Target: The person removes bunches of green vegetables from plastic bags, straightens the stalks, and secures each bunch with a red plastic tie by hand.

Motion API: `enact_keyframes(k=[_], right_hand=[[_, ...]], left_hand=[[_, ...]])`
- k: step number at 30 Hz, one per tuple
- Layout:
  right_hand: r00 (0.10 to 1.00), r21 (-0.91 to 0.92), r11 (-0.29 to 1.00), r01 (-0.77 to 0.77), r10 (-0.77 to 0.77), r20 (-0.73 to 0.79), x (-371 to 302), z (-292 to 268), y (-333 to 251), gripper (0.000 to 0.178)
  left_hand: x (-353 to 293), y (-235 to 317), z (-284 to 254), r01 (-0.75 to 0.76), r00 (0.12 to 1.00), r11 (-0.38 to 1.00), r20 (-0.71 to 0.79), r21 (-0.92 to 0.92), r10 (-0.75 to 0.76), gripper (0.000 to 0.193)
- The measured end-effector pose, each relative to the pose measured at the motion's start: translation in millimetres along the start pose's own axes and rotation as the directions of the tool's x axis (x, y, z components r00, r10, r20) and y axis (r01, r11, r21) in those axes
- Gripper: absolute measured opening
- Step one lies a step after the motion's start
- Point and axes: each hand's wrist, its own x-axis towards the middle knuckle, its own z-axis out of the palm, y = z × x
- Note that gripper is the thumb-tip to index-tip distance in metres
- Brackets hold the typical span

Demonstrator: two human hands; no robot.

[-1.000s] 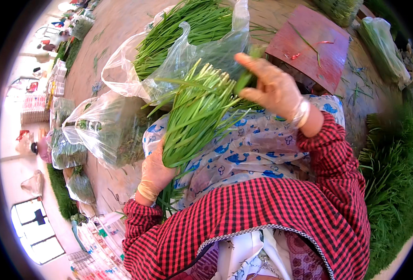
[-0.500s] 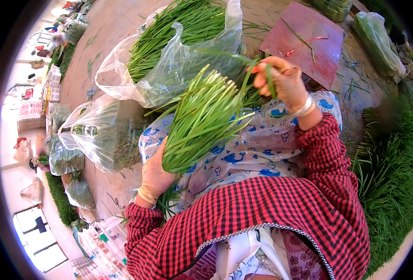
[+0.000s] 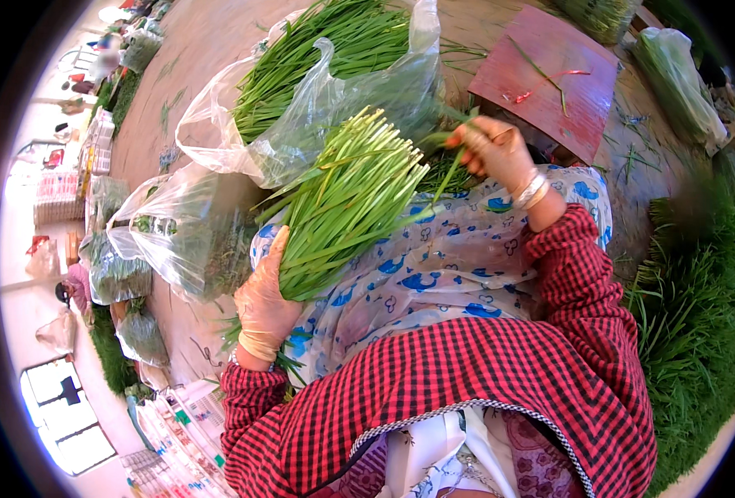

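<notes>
Near the middle, a bit toward 12 o'clock, a thick green bunch (image 3: 355, 199) is lying over the apron (image 3: 421, 278), which is covering the person's lap and showing blue whales. The pale ends of the bunch are pointing toward 1 o'clock, and its green part is running down to 7 o'clock.

At 8 o'clock from the middle, the left hand (image 3: 264, 311) is holding the bunch by its low end. Its thumb is pressing along the side and pointing up. Its other fingers are hiding behind the bunch, so I cannot tell if they are spread or together.

At 2 o'clock, the right hand (image 3: 500, 158) is pinching a few loose leaves (image 3: 442, 137) with its thumb and first finger. The other fingers are curling in, but they are looking blurry. One thin leaf is hanging down from this hand toward 7 o'clock, just beside the bunch.

At about 11 o'clock, a big clear bag (image 3: 359, 100) is standing open and holding long greens (image 3: 326, 58). At 9 o'clock, another bag (image 3: 193, 232) is sitting on the floor (image 3: 156, 124). Between 1 and 2 o'clock, a red stool (image 3: 529, 75) is standing near the right hand, and a red string (image 3: 562, 75) is lying on it. Between 3 and 4 o'clock, a big green pile (image 3: 699, 332) is spreading out.
</notes>
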Motion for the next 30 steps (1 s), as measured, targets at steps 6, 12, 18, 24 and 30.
enact_keyframes(k=[6,12,18,24,30], right_hand=[[0.805,-0.588,0.606,0.536,-0.578,0.137,-17,46,-37,0.052],[0.886,-0.713,0.529,0.461,-0.323,0.333,-18,104,-57,0.049],[0.808,-0.558,0.590,0.583,-0.348,0.476,-20,94,-37,0.022],[0.899,-0.017,0.980,-0.199,0.189,0.395,-40,41,-57,0.021],[0.997,0.094,0.994,-0.049,0.043,0.059,-56,-39,-24,0.043]], left_hand=[[10,4,-2,0.013,0.995,0.997,0.099,0.073,-0.020,0.077],[10,8,5,-0.002,0.994,0.996,0.106,0.086,-0.008,0.077],[11,2,8,-0.106,0.993,0.989,0.070,0.101,0.099,0.081],[2,-12,13,-0.084,0.996,0.994,0.040,0.071,0.081,0.083],[7,-15,17,-0.065,0.997,0.996,-0.043,0.064,0.068,0.086]])
